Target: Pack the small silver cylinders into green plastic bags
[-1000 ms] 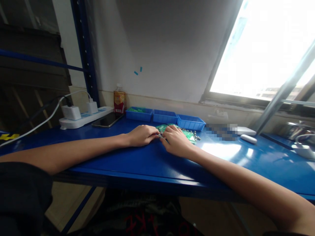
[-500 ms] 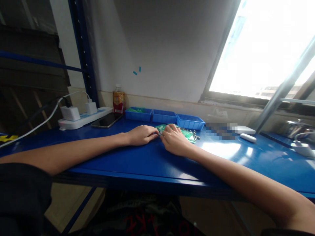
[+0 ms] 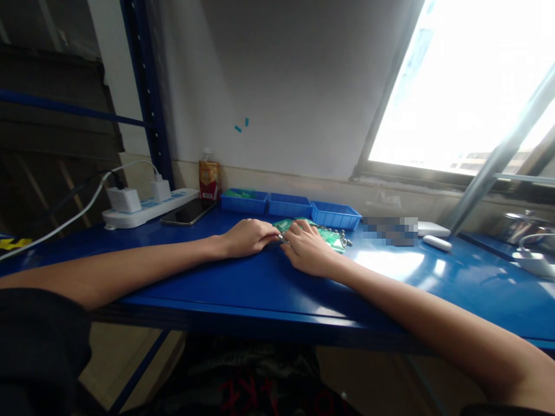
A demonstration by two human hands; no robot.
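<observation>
Both my hands rest on the blue table [image 3: 243,277], fingertips meeting over a small grey metal part [image 3: 281,237]. My left hand [image 3: 248,238] is curled, its fingers pinched at that part. My right hand [image 3: 307,248] is also curled, fingers pressed on the same part and on the edge of a pile of green circuit boards [image 3: 330,237] just behind it. The part is too small to name.
Three blue trays [image 3: 289,205] stand in a row behind the boards. A phone [image 3: 188,212], a white power strip with chargers [image 3: 143,205] and a bottle [image 3: 208,179] are at back left. White devices [image 3: 436,237] lie right. A window is at upper right.
Almost nothing: my fingers shift slightly at the small part, and the view drifted a little after the first frame.
</observation>
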